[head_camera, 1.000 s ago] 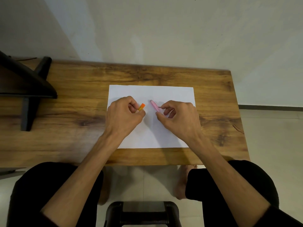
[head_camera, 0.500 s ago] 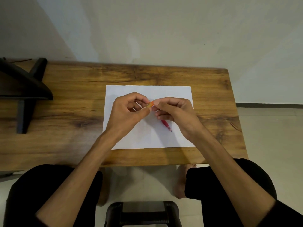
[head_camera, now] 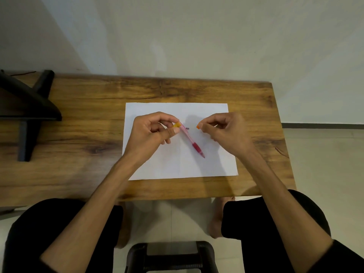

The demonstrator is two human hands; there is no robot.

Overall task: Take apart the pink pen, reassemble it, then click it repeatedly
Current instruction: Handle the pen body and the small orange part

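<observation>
Your left hand pinches the pink pen at its top end, thumb and forefinger closed on it just below a yellowish-orange piece, while your right hand is closed on a small orange part held at its fingertips, a little apart from the pen. The pen slants down from your left hand towards you, with its dark pink grip and its tip low over the sheet of paper; whether the tip touches the sheet is not clear. It looks like the piece is either just off or about to go back on (the frame alone cannot settle which). Either way, keep the left pinch firm and the pen steady, bring the orange part in along the pen's own line, and work over the paper so anything dropped is caught there. A tiny dark bit shows just beside the pen's upper end; it is too small to identify, so watch it. Your fingers hide most of the orange part and the pen's top opening. Beyond the paper, the counter carries a dark stand far to the paper's left, cut off by the frame edge.
</observation>
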